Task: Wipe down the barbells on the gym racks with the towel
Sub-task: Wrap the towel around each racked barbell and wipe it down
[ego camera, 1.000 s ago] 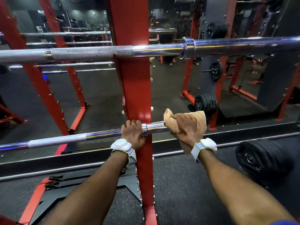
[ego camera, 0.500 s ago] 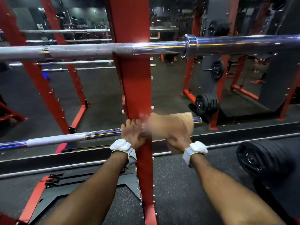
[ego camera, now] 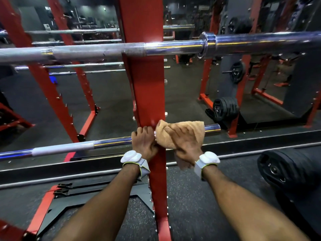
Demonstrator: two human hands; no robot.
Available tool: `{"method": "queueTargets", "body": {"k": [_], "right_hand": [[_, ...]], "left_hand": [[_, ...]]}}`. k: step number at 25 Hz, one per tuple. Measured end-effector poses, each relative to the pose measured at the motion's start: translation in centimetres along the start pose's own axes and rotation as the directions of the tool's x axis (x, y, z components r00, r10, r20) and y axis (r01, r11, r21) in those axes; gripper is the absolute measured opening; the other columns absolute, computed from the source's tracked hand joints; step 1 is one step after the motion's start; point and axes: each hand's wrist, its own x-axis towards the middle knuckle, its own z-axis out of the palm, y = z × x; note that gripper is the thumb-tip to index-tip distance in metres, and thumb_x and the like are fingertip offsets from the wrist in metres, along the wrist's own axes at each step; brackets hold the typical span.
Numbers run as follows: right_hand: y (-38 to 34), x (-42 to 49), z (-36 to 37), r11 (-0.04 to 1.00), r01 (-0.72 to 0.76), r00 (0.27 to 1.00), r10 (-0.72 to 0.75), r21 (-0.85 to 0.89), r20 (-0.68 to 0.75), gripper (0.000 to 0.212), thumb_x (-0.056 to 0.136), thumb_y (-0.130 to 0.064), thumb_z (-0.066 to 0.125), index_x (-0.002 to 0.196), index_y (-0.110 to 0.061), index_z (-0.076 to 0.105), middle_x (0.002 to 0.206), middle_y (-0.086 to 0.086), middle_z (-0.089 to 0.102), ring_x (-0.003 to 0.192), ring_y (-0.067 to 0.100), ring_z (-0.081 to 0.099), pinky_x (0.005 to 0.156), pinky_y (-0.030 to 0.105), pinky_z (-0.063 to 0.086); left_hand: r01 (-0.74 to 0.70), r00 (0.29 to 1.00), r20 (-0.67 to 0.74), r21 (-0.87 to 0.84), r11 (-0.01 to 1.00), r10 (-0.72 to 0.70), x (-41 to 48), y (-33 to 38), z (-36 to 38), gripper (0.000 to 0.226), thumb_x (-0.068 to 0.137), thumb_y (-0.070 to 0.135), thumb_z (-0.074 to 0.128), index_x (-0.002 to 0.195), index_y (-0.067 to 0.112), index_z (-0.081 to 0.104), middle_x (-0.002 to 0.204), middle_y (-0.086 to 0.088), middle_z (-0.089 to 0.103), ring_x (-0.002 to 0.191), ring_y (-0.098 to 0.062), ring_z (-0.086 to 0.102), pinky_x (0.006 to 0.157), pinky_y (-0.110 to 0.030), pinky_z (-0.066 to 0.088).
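Mid-wipe, lower barbell: gripping it with left hand, clamping towel round it with right hand. Next: slide towel outward.

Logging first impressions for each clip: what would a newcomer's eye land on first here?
The broad red rack upright running down the centre draws the eye first. Low in the centre, the right hand wraps a tan towel round the lower barbell, and the left hand grips the bar beside it. A shiny upper barbell crosses the top.
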Motion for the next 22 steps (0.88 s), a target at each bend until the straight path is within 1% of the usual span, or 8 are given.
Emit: {"method": "queueTargets", "body": {"k": [2,4,8,12,15,16,19,22], "right_hand": [[3.9,-1.2,-0.3,0.999,-0.002,1.000,0.002,0.051,-0.005,0.096,0.050,-0.032,0.071,0.141,-0.024,0.040,0.143,0.002,0.049,0.118,0.031,0.051,0.097,0.044,0.035],[4.7,-1.8,-0.8,0.986,-0.137,0.990,0.138,0.093,0.001,0.086,0.053,-0.035,0.070,0.135,-0.027,0.044,0.136,-0.002,0.051,0.115,0.030,0.054,0.098,0.045,0.036],[-1.0,-0.4,0.0,0.926,-0.360,0.930,0.366,0.116,-0.030,0.085,0.046,-0.029,0.063,0.130,-0.024,0.047,0.136,-0.001,0.049,0.121,0.028,0.047,0.104,0.049,0.026],[-3.5,0.8,-0.5,0.967,-0.218,0.973,0.226,0.132,-0.048,0.088,0.045,-0.035,0.065,0.130,-0.022,0.049,0.134,0.000,0.048,0.121,0.029,0.046,0.103,0.050,0.028],[0.2,0.6,-0.4,0.997,0.025,0.998,-0.020,0.078,-0.058,0.092,0.049,-0.041,0.065,0.136,-0.019,0.049,0.136,0.001,0.053,0.117,0.027,0.048,0.096,0.043,0.033],[2.1,0.3,-0.2,0.996,0.044,0.999,-0.042,0.082,-0.029,0.089,0.052,-0.044,0.065,0.136,-0.020,0.049,0.134,0.001,0.055,0.115,0.026,0.049,0.094,0.042,0.036],[7.1,-0.7,-0.8,0.991,-0.118,0.992,0.115,0.070,0.044,0.069,0.062,-0.064,0.062,0.123,-0.034,0.052,0.110,-0.011,0.059,0.103,0.023,0.058,0.085,0.038,0.039],[9.2,-1.4,-2.4,0.983,-0.179,0.984,0.179,0.046,0.004,0.060,0.057,-0.075,0.065,0.100,-0.034,0.057,0.090,-0.011,0.063,0.089,0.023,0.062,0.075,0.037,0.043]], "left_hand": [[-0.015,1.000,-0.026,-0.002,1.000,0.015,0.0,0.0,0.0,0.051,0.050,0.048,0.058,0.086,0.012,0.053,0.083,-0.009,0.059,0.076,-0.032,0.055,0.063,-0.040,0.039],[-0.002,1.000,-0.031,0.018,1.000,0.003,-0.1,0.0,0.1,0.051,0.053,0.051,0.059,0.087,0.013,0.052,0.084,-0.008,0.059,0.076,-0.032,0.055,0.064,-0.040,0.039],[-0.007,1.000,-0.021,0.053,0.999,0.008,0.0,-0.1,0.3,0.054,0.053,0.051,0.067,0.088,0.012,0.053,0.085,-0.007,0.060,0.076,-0.031,0.055,0.064,-0.039,0.038],[0.004,0.999,-0.033,0.045,0.999,-0.002,0.1,-0.2,0.6,0.057,0.045,0.046,0.072,0.087,0.013,0.053,0.083,-0.007,0.059,0.075,-0.031,0.055,0.065,-0.039,0.038],[0.002,0.999,-0.046,0.052,0.999,0.000,0.0,-0.2,0.5,0.057,0.045,0.047,0.071,0.087,0.013,0.054,0.083,-0.007,0.059,0.075,-0.031,0.055,0.066,-0.038,0.038],[-0.007,0.998,-0.057,0.050,0.999,0.010,0.0,-0.2,0.5,0.057,0.047,0.049,0.070,0.088,0.013,0.054,0.083,-0.007,0.058,0.075,-0.030,0.055,0.067,-0.039,0.038],[-0.020,0.996,-0.081,0.048,0.999,0.024,-0.2,-0.2,0.5,0.055,0.051,0.051,0.067,0.087,0.012,0.053,0.083,-0.007,0.058,0.075,-0.030,0.054,0.067,-0.039,0.038],[-0.021,0.995,-0.093,0.045,0.999,0.025,-0.1,-0.2,0.4,0.053,0.054,0.052,0.064,0.088,0.012,0.053,0.085,-0.006,0.058,0.077,-0.030,0.054,0.069,-0.040,0.038]]}}
